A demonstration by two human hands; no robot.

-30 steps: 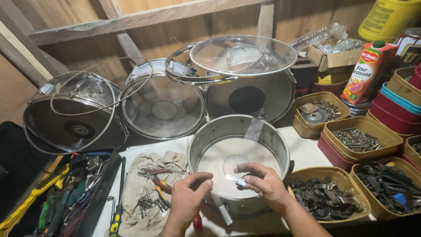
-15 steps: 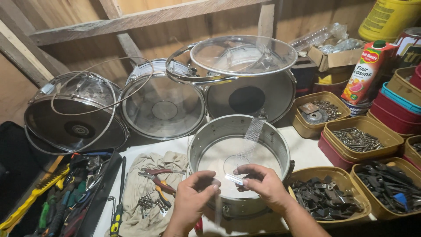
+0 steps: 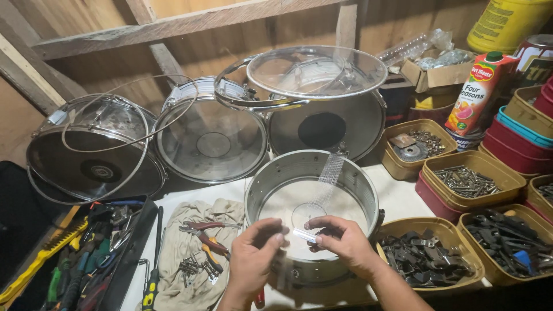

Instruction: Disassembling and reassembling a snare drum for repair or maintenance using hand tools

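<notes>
lying at far left, tool tray point(image 3: 86, 253), then cloth point(image 3: 190, 253) spread under pliers point(image 3: 204, 239) to keep them handy. left hand point(image 3: 253, 262), fingers loosely curled and apart, empty; right hand point(image 3: 345, 245) pinches small clear strip point(image 3: 304, 235) above open drum shell point(image 3: 314, 213), parts bins point(image 3: 426, 259) within reach at right.

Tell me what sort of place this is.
Probably a small drum repair workshop: bare drum shells lean against a wooden wall, tubs of screws line the bench, and pliers lie on a cloth.
</notes>
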